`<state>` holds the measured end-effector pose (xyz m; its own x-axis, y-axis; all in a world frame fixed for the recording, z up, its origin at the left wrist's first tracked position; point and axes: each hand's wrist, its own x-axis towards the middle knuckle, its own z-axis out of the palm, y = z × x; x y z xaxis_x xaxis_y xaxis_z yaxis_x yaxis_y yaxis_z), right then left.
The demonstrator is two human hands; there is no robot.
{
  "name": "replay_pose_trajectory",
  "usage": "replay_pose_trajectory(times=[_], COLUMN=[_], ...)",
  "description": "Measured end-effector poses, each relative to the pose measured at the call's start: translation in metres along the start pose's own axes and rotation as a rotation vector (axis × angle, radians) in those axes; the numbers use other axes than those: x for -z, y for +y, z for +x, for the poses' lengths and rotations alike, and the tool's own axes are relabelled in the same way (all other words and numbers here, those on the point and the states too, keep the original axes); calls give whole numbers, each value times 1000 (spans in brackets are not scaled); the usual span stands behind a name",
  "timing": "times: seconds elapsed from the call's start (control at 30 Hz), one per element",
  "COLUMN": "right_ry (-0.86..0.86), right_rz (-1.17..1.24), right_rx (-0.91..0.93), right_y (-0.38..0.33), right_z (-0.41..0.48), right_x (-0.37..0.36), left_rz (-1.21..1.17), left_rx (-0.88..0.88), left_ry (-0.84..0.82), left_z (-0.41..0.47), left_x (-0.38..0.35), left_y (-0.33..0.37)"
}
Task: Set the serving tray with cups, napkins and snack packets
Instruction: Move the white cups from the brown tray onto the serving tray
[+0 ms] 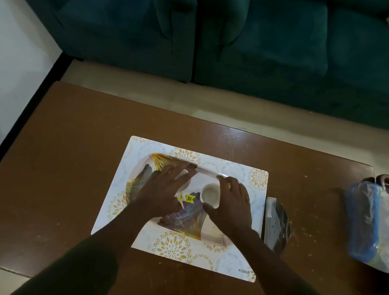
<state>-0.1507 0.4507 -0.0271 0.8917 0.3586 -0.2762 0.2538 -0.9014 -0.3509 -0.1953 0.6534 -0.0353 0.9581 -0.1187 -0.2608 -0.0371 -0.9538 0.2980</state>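
Head view: both hands were on cups standing on the serving tray (163, 162).

The tray lay on a patterned placemat (232, 261) in the middle of the brown table (75, 149). The right hand (229, 205) curved around a pale cup (210, 193), fingers spread and not fully closed, probably to place it steady. The left hand (162, 188) covered a second cup (183, 182), so I cannot tell its grip. A clear-wrapped pack (276, 224) lay just beside the mat, and plastic-wrapped goods (370, 223) were cut off at the right edge; their contents were hard to read.
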Motion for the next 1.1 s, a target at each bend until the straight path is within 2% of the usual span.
replay_pose_trajectory(times=[0.1, 0.23, 0.3, 0.37, 0.43, 0.53, 0.67, 0.83, 1.1], right_ry=[-37, -132, -93, 56, 162, 121, 93, 153, 125], right_rz=[-64, -102, -29, 134, 278, 405, 333, 324, 251], right_rx=[7, 138, 155, 66, -108, -270, -185, -151, -125], right_y=[-5, -10, -9, -6, -4, -6, -4, -2, -6], right_z=[2, 6, -1, -11, -20, -19, -3, 8, 25], right_x=[-7, -7, -5, -9, -14, -21, -26, -26, -25], left_rz=[-46, -215, -222, -221, -227, -233, -337, -446, -458], left_rx=[23, 303, 402, 371, 294, 269, 309, 343, 330], left_ry=[-37, -2, 37, 50, -22, -56, 55, 179, 221], left_z=[2, 3, 2, 0, -2, -4, 0, 14, 33], left_x=[-3, -6, -7, -11, -15, -21, -23, -21, -14], left_y=[-5, 11, 21, 27, 27, 21, 20, 26, 28])
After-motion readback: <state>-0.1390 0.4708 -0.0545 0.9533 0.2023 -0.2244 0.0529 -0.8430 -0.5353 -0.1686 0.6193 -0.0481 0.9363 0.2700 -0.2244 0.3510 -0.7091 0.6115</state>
